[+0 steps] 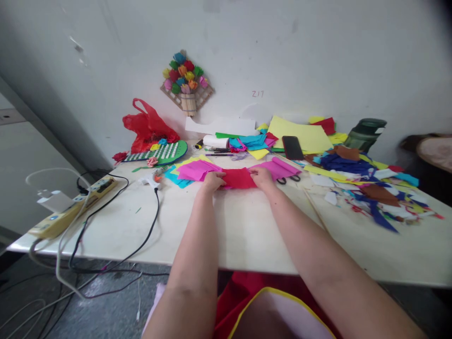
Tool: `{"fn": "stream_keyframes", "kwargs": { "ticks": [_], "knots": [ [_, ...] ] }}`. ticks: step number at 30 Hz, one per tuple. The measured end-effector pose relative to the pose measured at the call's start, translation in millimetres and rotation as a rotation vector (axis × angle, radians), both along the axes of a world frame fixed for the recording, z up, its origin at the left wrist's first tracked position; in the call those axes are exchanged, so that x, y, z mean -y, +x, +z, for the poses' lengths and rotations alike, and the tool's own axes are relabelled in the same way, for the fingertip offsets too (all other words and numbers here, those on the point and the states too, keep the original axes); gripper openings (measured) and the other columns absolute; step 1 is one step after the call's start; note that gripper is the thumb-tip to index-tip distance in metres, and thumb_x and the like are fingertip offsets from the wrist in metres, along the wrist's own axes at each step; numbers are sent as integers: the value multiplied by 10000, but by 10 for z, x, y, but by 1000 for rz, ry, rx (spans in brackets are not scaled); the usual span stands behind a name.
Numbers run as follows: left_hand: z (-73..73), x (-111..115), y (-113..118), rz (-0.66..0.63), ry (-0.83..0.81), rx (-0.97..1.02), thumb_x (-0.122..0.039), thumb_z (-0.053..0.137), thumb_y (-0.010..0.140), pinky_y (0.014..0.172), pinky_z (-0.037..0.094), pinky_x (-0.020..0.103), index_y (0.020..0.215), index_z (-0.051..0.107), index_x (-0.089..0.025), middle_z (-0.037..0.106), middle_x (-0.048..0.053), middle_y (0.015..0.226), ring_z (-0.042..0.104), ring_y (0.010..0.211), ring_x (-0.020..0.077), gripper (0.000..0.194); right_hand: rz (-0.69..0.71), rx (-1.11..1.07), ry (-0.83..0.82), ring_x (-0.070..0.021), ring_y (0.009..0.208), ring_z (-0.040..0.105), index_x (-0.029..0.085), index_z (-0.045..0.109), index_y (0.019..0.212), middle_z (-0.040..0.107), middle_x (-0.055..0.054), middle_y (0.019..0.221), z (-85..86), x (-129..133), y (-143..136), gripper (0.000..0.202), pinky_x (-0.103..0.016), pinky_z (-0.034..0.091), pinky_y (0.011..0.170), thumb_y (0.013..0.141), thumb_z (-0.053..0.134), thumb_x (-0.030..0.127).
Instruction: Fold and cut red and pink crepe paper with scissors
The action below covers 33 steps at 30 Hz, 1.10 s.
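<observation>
Across a white counter (pixel 247 235), a person's left hand (pixel 213 181) and right hand (pixel 263 178) pinch opposite ends of a red sheet (pixel 240 179), apparently to keep it flat.

Left grip (pixel 213 181) holds red paper (pixel 240 178); right grip (pixel 262 178) likewise

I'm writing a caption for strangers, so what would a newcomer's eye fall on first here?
Probably the bunch of multicoloured artificial flowers on the pale wall, left of centre. Next, the bright red sheet at mid-table, held at its ends by the left hand and right hand. Then the jumbled colourful scraps on the table's right side.
</observation>
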<state>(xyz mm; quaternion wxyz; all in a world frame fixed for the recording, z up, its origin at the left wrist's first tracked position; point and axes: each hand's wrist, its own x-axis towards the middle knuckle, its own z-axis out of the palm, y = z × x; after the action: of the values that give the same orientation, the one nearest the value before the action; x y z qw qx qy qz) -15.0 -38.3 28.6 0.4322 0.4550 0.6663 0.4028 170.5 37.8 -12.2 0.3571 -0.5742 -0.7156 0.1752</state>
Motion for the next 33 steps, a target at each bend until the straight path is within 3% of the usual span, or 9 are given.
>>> {"fn": "stream_keyframes", "kwargs": {
  "ticks": [5,12,20,26,33],
  "knots": [
    [1,6,-21,-5,35,-125,-10,611,623,612,508,228,1114,603,-138,658,52,765,580,547,104,507,17,35,20,-160,910,612,140,668,999,674,-81,983,49,66,-10,328,-244,435,844,739,471,110],
    [39,18,-2,26,-6,-45,-5,613,632,599,518,227,1164,564,-134,656,51,758,595,566,114,550,-17,74,-3,-168,950,591,182,660,1024,665,-47,1012,117,97,35,347,-252,433,836,754,452,113],
    [39,2,-19,46,-4,-88,3,621,626,584,517,214,1147,577,-129,658,60,759,596,566,116,540,-170,326,-14,-243,926,573,222,667,1012,651,-84,1021,173,129,102,313,-335,441,769,764,478,226],
    [31,-30,-19,83,-25,-53,14,619,622,598,520,230,1135,582,-115,650,105,924,604,589,121,531,-254,521,14,-301,1016,502,143,683,952,609,-159,1063,160,125,155,318,-410,383,841,769,480,306],
    [19,-28,12,71,-6,-70,-13,644,624,602,513,217,1147,572,-115,662,96,894,620,631,137,537,-256,470,-82,-367,1092,420,93,646,1015,534,-214,1143,199,171,135,352,-513,320,872,772,492,296]
  ]
}}
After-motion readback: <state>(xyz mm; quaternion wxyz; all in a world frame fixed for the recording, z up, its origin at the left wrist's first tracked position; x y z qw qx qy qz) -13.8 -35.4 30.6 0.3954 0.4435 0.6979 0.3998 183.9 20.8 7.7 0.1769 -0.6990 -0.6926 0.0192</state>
